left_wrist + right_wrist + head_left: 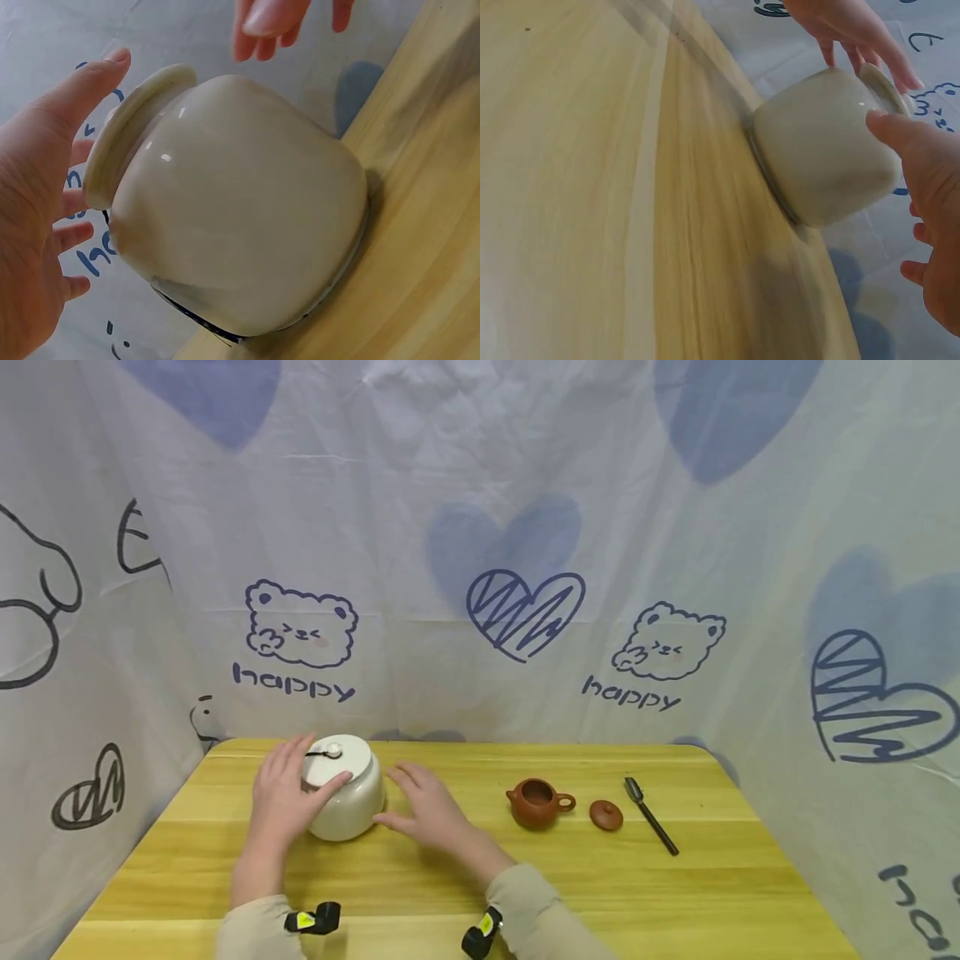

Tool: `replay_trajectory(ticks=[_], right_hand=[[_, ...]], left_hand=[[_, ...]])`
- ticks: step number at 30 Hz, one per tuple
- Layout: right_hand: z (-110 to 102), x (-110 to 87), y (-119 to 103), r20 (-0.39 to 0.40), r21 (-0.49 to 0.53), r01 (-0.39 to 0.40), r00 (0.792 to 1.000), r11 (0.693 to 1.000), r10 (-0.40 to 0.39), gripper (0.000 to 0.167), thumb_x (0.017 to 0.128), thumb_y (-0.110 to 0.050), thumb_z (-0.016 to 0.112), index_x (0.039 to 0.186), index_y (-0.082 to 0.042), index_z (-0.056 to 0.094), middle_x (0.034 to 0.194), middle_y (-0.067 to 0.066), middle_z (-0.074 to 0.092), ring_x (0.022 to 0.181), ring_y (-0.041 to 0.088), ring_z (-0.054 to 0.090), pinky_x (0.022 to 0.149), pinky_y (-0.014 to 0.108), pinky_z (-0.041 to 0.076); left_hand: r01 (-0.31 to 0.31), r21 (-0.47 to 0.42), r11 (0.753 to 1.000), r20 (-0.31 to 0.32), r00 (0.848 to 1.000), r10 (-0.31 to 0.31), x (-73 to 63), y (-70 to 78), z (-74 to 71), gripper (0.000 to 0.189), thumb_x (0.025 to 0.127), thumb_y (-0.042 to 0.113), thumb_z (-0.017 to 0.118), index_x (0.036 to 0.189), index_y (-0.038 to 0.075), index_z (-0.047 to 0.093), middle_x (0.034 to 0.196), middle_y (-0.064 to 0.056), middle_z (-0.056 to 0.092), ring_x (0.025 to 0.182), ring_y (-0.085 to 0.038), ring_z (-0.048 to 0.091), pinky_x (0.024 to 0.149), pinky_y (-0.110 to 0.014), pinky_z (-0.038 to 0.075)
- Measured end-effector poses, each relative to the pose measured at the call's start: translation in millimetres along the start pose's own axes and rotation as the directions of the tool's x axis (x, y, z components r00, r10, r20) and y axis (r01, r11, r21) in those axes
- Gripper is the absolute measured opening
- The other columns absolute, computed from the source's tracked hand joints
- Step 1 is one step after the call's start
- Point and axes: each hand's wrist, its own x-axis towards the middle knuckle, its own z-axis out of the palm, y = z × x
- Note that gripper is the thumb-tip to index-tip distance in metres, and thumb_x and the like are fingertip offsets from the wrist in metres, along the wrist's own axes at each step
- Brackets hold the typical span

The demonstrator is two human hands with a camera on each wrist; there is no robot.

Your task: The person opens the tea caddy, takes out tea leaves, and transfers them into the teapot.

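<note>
- Wrist units, nearest the wearer: a black left wrist unit (313,918) and a black right wrist unit (482,933) sit at the sleeve ends, on the near side of the white jar (341,814).
- Left hand (281,797): at the left of the white jar, thumb spread wide from the fingers, reaching around the jar lid (354,758); no grip is evident.
- Right hand (431,810): at the right of the white jar, palm toward it, fingers and thumb spread; it has hold of nothing.
- Governing relation: the white jar stands upright between the hands, its central axis vertical. The jar lid is seated on top, and the left hand is the nearer one to it.
- Knob (333,750): on top of the jar lid, with a dark cord running leftward.
- Brown teapot (536,816): right of the white jar, well apart, uncovered; the small brown lid (606,815) and a dark scoop (655,823) lie farther right.
- Backdrop (420,685): printed cloth behind the white jar.
- Not verifiable: thumb contact for either hand; the jar's contents, covered; the left fingertips, partly hidden behind the jar lid in the left wrist view; the forearms, cut off by the head view's lower edge.
</note>
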Motion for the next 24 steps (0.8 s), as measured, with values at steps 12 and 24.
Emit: replay_trajectory(ticks=[12,24], right_hand=[[15,12.3,-13,0.022,0.052,-0.033,0.999,0.998,0.032,0.083,0.092,-0.06,0.052,0.155,-0.012,0.027,0.158,0.008,0.034,0.147,0.027,0.031,0.119,0.045,0.032],[14,28.9,-11,0.031,0.064,-0.034,0.999,0.997,0.032,0.076,0.095,-0.057,0.05,0.155,-0.015,0.026,0.158,0.004,0.035,0.146,0.023,0.034,0.119,0.043,0.033]], left_hand=[[0.049,0.032,0.998,0.068,0.996,-0.051,-1.5,2.8,11.7,0.098,0.078,0.067,0.067,0.151,0.012,0.033,0.152,-0.028,0.033,0.137,-0.051,0.028,0.111,-0.07,0.02],[0.079,-0.012,0.997,-0.003,0.997,-0.079,0.3,3.8,19.0,0.097,0.077,0.058,0.074,0.149,0.006,0.035,0.145,-0.027,0.04,0.131,-0.047,0.035,0.112,-0.062,0.024]])
